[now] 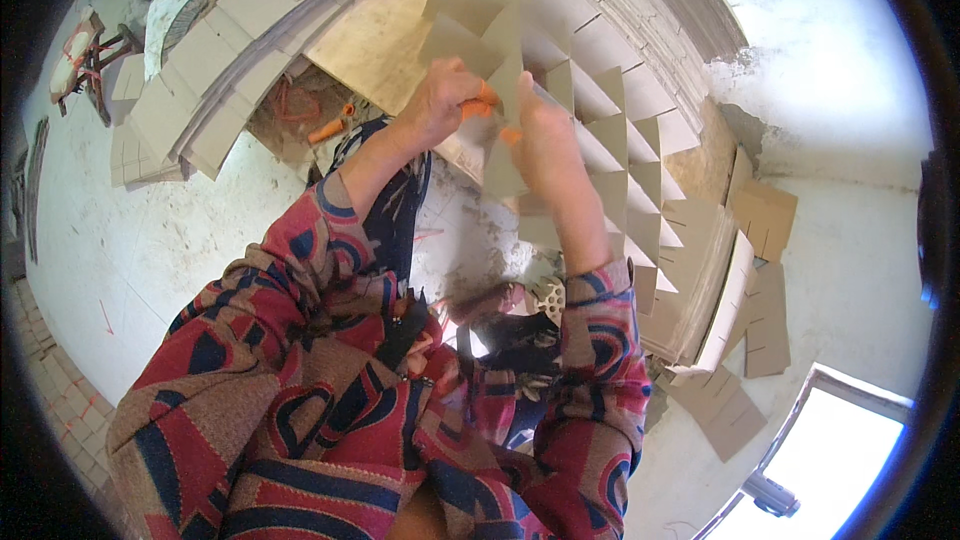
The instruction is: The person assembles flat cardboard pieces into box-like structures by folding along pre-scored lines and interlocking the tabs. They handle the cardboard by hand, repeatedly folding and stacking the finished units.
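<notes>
A grey-brown cardboard divider grid (607, 130), made of slotted strips crossed into open cells, stands tilted in front of me. My left hand (440, 105) is closed at its near left side, fingers curled against a cardboard strip (503, 168). Opposite it, my right hand (550, 145) grips the same part of the grid, thumb toward the left hand and most fingers hidden behind the cardboard. Orange covers wrap some fingertips on both hands. The right hand looks slightly blurred.
Stacked cardboard strips (215, 50) lie at the left, and more stacks (650, 5) at the far right. Another stack (690, 275) sits beside the grid. Loose cardboard pieces (768, 320) lie on the right. Orange tubes (328, 130) rest near my left forearm; a small stool (90, 60) stands far left.
</notes>
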### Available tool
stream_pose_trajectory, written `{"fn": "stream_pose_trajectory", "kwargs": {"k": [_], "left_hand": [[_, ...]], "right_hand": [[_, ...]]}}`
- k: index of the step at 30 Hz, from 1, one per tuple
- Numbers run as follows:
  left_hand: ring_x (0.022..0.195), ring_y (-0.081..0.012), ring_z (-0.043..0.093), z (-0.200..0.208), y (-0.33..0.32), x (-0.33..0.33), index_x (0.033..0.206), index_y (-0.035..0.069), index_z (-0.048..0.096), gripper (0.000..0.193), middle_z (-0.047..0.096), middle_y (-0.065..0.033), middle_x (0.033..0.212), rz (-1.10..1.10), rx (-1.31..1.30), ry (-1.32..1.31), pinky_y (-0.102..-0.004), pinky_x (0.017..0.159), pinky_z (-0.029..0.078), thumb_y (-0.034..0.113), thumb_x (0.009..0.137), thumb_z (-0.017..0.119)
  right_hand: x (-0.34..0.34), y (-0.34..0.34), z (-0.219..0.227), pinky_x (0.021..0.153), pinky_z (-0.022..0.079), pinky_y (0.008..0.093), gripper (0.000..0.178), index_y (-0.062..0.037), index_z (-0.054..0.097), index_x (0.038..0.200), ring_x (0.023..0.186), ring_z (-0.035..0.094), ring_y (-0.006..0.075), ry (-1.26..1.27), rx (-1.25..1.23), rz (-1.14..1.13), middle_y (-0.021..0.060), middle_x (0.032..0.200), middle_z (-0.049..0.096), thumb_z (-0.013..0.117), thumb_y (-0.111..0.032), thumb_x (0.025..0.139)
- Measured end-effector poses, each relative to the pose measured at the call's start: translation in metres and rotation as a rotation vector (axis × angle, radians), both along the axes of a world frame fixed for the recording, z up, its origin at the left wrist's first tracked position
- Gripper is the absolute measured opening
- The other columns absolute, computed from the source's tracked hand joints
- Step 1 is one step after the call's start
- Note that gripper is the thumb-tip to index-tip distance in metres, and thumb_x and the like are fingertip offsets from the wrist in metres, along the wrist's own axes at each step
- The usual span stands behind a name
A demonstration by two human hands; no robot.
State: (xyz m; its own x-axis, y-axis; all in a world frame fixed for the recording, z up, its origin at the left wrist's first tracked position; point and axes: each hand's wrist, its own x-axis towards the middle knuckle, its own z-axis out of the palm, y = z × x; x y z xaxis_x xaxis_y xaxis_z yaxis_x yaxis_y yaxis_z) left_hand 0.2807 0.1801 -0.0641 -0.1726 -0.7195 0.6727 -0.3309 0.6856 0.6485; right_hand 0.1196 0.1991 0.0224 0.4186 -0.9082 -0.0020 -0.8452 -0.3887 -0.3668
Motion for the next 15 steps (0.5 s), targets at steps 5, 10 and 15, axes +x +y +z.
{"fn": "stream_pose_trajectory", "kwargs": {"k": [5,10,15], "left_hand": [[0.068,-0.0234,0.052,0.003,-0.005,-0.018,0.084,0.009,0.067,0.019,0.062,-0.0037,0.072,-0.078,0.019,-0.033,-0.0348,0.066,0.041,0.006,0.066,0.072],[0.091,-0.0265,0.054,-0.003,0.004,0.001,0.101,0.009,0.065,0.036,0.063,-0.0055,0.093,0.071,0.025,-0.219,-0.041,0.086,0.04,0.004,0.066,0.07],[0.13,-0.0294,0.034,0.037,0.0,-0.03,0.13,0.011,0.048,0.068,0.049,-0.0068,0.131,-0.024,-0.069,-0.458,-0.0474,0.108,0.024,0.008,0.066,0.071]], "right_hand": [[-0.019,0.008,-0.052,0.066,0.048,0.0456,0.065,0.0117,0.034,0.128,0.079,0.06,0.0422,0.169,-0.147,-0.108,0.0246,0.084,0.061,0.066,-0.014,0.078],[-0.024,0.007,-0.014,0.08,0.048,0.0435,0.058,0.0098,0.05,0.116,0.101,0.056,0.0393,-0.005,0.08,-0.053,0.0242,0.109,0.059,0.065,-0.035,0.082],[-0.191,-0.026,-0.047,0.07,0.051,0.0441,0.083,0.0085,0.044,0.125,0.082,0.065,0.0351,0.493,-0.804,-0.461,0.0265,0.095,0.061,0.053,-0.062,0.081]]}}
